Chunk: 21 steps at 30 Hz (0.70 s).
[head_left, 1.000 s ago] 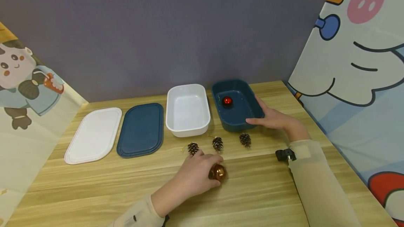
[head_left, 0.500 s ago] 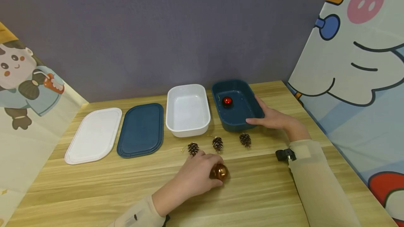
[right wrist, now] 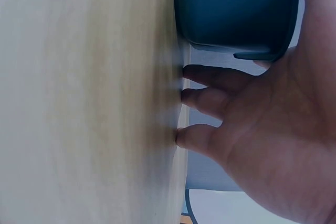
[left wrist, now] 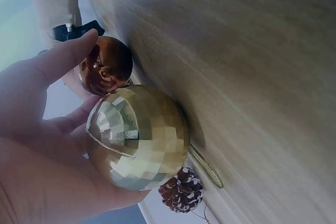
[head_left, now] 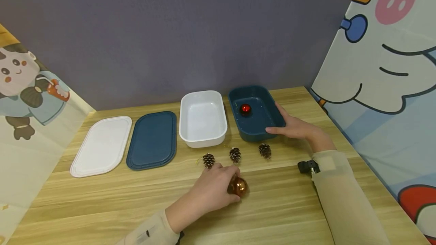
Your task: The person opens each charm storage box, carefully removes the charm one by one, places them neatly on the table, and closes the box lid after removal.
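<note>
My left hand [head_left: 215, 186] pinches a shiny copper Christmas bauble [head_left: 241, 187] low over the wooden table. In the left wrist view, a gold faceted bauble [left wrist: 139, 137] lies under the palm, beside the copper bauble [left wrist: 116, 59]; from the head it is hidden by the hand. My right hand [head_left: 295, 126] rests against the right side of a dark blue box [head_left: 257, 138], thumb at its near corner. The right wrist view shows the other fingers [right wrist: 197, 137] spread, tips down at the table. Inside the box sits a red bauble [head_left: 245, 109].
Three pine cones lie in a row before the boxes: left cone [head_left: 208, 160], middle cone [head_left: 235, 155], right cone [head_left: 264, 150]. A white box [head_left: 203, 143] stands left of the blue one. Further left lie a blue lid [head_left: 152, 140] and a white lid [head_left: 102, 146]. Walls enclose the table.
My left hand has shifted slightly to the right with the copper bauble. The right hand and the boxes have stayed in place.
</note>
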Tool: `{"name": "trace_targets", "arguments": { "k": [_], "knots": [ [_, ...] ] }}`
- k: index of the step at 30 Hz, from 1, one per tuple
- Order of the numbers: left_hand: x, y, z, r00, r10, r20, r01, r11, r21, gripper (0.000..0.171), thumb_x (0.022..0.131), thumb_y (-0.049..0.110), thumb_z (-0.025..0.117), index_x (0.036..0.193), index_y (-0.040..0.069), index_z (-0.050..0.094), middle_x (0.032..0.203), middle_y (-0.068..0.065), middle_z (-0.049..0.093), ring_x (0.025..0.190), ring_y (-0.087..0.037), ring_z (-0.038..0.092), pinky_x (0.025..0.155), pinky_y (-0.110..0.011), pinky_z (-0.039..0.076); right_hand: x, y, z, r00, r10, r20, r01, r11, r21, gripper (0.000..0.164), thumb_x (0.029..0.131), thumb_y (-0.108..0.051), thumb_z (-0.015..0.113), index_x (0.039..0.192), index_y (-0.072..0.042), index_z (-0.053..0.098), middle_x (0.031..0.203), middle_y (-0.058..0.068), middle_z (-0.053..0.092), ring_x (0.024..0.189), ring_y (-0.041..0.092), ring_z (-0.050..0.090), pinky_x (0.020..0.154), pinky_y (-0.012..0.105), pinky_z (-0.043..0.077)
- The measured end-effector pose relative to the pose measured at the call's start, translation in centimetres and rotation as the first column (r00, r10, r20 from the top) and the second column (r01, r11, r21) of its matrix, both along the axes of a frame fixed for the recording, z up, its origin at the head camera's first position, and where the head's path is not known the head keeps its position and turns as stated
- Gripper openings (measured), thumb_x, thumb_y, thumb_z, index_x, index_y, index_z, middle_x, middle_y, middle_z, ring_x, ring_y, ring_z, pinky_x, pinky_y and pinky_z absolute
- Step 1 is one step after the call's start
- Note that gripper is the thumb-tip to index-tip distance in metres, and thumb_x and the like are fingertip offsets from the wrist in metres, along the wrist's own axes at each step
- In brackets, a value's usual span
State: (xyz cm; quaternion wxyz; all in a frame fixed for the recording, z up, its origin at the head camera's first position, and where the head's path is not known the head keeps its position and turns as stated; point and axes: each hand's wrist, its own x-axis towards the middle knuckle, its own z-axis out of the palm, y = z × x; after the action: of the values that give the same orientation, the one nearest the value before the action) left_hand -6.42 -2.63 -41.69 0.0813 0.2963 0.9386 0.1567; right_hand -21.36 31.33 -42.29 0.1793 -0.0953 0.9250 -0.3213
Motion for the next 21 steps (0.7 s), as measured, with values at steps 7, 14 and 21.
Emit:
{"name": "trace_targets", "arguments": {
  "k": [7, 14, 21],
  "knots": [
    [0.1, 0.0, 0.2, 1.000, -0.016, -0.009, 0.016, 1.000, -0.006, 0.056, 0.081, 0.048, 0.091, 0.127, 0.023, 0.069, 0.129, 0.002, 0.075, 0.110, -0.020, 0.063, 0.094, -0.049, 0.055, 0.0, 0.0, 0.0, 1.000, 0.005, -0.003, -0.005, 1.000, -0.001, 0.121, 0.098, -0.066, 0.065, 0.167, -0.029, -0.027, 0.178, 0.027, -0.007, 0.159, 0.061, 0.013, 0.123, 0.077, 0.025],
    [0.3, 0.3, 0.4, 0.999, -0.034, -0.024, 0.034, 0.999, -0.013, 0.060, 0.086, 0.051, 0.086, 0.135, 0.022, 0.068, 0.137, -0.001, 0.072, 0.117, -0.024, 0.066, 0.099, -0.054, 0.057, 0.1, 0.0, -0.1, 1.000, 0.001, -0.003, -0.001, 1.000, -0.021, 0.120, 0.098, -0.065, 0.066, 0.167, -0.030, -0.026, 0.178, 0.026, -0.008, 0.159, 0.061, 0.012, 0.124, 0.077, 0.024],
    [0.5, 1.0, 0.7, 0.997, -0.078, -0.028, 0.077, 0.996, -0.055, 0.052, 0.094, 0.050, 0.079, 0.139, 0.028, 0.067, 0.143, 0.000, 0.069, 0.124, -0.025, 0.066, 0.101, -0.056, 0.057, 0.1, 0.0, 0.0, 1.000, -0.004, -0.006, 0.004, 1.000, -0.015, 0.121, 0.098, -0.065, 0.066, 0.167, -0.029, -0.026, 0.178, 0.026, -0.007, 0.159, 0.061, 0.013, 0.123, 0.077, 0.025]
  ]
}}
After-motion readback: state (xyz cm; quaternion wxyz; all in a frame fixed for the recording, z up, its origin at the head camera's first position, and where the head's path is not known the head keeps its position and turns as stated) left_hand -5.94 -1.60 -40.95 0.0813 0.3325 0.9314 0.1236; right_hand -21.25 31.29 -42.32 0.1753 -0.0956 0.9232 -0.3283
